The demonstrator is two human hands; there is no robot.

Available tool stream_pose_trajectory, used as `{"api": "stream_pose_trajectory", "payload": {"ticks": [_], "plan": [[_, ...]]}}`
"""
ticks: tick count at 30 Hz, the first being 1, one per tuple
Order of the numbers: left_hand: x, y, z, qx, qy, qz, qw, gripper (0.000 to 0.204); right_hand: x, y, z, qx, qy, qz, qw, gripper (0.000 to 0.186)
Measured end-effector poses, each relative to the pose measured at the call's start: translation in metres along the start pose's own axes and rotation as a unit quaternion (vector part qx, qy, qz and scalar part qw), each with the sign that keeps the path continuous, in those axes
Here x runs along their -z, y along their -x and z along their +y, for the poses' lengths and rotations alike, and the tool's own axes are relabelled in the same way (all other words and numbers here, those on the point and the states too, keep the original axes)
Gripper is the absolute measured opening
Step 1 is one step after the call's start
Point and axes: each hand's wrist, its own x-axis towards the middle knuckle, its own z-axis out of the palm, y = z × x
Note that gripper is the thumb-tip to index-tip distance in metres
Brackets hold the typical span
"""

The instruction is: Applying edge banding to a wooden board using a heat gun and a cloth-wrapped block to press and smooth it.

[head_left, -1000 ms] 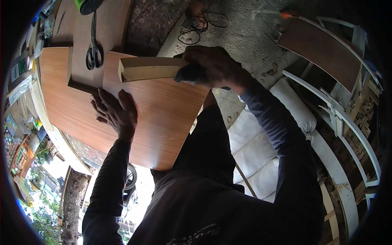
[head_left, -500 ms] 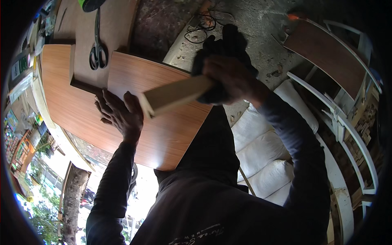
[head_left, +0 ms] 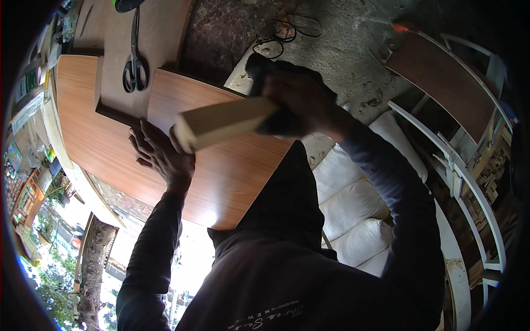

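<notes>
My left hand [head_left: 164,157] lies with fingers spread on a wood-grain board [head_left: 221,182] with a rectangular notch. My right hand [head_left: 292,99] grips a pale wooden block [head_left: 218,122], held slantwise over the board, its left end beside or just above my left fingertips; I cannot tell if they touch. A black, bunched item [head_left: 273,124], blurred and not clear, is in or under that same hand. Black-handled scissors [head_left: 134,71] lie on a plain brown panel [head_left: 163,38] behind the notch, near a green-and-black object [head_left: 126,4] at the top edge.
Stacked white sacks [head_left: 353,204] lie to my right, beside white frames [head_left: 458,171], wood offcuts [head_left: 480,204] and a brown panel [head_left: 441,83]. A black cable [head_left: 270,38] lies on concrete. Cluttered shelving [head_left: 25,193] and a tree trunk [head_left: 94,276] are at the left.
My right hand has moved about with the block, which has swung from level to slanting, left end lower and nearer my left hand. My left hand stays on the board, shifted slightly in view.
</notes>
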Motion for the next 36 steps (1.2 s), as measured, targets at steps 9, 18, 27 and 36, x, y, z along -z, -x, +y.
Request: {"api": "stream_pose_trajectory", "payload": {"ticks": [9,18,27,36], "plan": [[0.000,-0.003,0.004,-0.003,-0.025,-0.003,1.000,0.089,-0.006,0.043,0.003,-0.185,-0.124,-0.027,0.975,0.056],[0.004,-0.005,0.013,0.026,-0.023,-0.029,0.999,0.091,-0.057,0.084,-0.001,-0.168,-0.066,0.220,0.959,0.033],[-0.002,-0.003,0.001,-0.010,-0.036,-0.031,0.999,0.097,-0.081,0.085,-0.053,-0.402,-0.179,0.397,0.806,0.044],[-0.006,-0.010,0.003,-0.014,-0.043,-0.016,0.999,0.095,-0.075,0.087,-0.074,-0.328,-0.222,0.402,0.826,0.051]]}}
